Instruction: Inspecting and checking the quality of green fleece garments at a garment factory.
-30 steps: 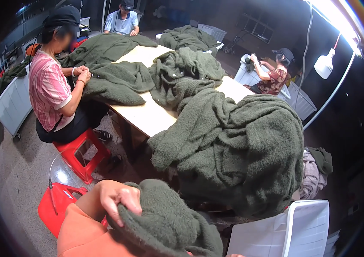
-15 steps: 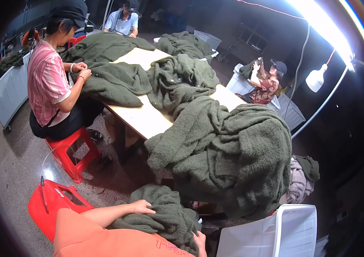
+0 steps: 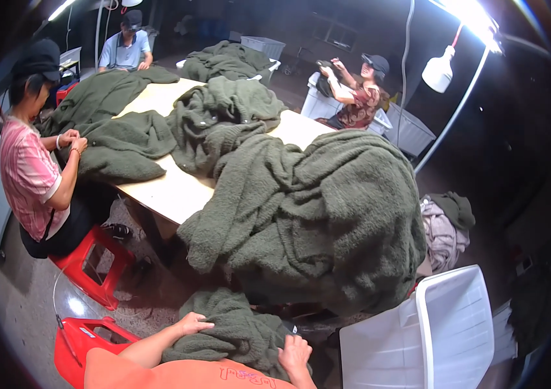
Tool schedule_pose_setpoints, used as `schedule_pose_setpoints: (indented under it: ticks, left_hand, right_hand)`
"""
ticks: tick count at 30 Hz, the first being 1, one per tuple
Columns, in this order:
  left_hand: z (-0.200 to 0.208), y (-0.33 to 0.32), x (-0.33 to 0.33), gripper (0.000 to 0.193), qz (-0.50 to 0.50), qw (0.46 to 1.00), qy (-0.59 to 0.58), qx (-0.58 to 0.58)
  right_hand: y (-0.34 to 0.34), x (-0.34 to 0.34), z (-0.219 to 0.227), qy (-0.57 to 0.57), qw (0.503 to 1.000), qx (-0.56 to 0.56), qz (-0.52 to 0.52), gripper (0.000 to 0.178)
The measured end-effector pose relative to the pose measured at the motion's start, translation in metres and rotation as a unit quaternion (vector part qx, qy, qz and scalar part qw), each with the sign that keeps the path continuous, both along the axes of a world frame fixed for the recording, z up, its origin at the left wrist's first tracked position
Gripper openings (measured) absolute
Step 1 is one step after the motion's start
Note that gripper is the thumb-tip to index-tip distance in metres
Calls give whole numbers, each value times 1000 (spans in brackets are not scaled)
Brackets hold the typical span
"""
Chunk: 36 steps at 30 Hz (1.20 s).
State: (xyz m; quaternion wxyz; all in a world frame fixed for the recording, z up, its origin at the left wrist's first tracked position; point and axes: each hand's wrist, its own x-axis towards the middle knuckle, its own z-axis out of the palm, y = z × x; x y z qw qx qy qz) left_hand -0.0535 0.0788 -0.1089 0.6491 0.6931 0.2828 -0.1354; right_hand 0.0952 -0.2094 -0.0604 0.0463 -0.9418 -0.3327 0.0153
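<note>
A dark green fuzzy knit garment (image 3: 236,334) lies bunched over my lap, below the near edge of the table. My left hand (image 3: 194,323) rests on its left part, thumb and fingers apart on the fabric. At the garment's right edge, my right hand (image 3: 295,354) has its fingers curled on the knit, closed on it. Just above that hand a small white tag (image 3: 295,329) shows. Some fingertips of my right hand are hidden against the cloth.
Green knits cover much of the table (image 3: 178,194), with a big heap (image 3: 327,220) hanging over its near end. A white bin (image 3: 457,324) stands at my right, a red stool (image 3: 81,350) at my left. Three co-workers handle garments around the table. A lamp (image 3: 437,71) hangs at upper right.
The whole view has swung, so the table and co-workers sit further left. My right hand has come up further into view along the garment's edge. My left hand stays on the knit.
</note>
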Motion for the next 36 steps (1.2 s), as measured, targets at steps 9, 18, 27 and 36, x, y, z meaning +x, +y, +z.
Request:
schedule_pose_setpoints:
  ticks: [9, 18, 27, 36]
  left_hand:
    - [43, -46, -62, 56, 160, 953, 61, 251]
    - [31, -48, -58, 52, 179, 957, 80, 215]
    - [71, 1, 10, 51, -294, 899, -9, 325]
    - [91, -26, 3, 33, -92, 892, -232, 378]
  right_hand:
    - [31, 21, -27, 268, 953, 96, 102, 46]
    - [34, 39, -43, 324, 927, 150, 113, 40]
    - [10, -12, 3, 276, 950, 145, 0, 24]
    - [32, -52, 47, 192, 929, 311, 55, 32]
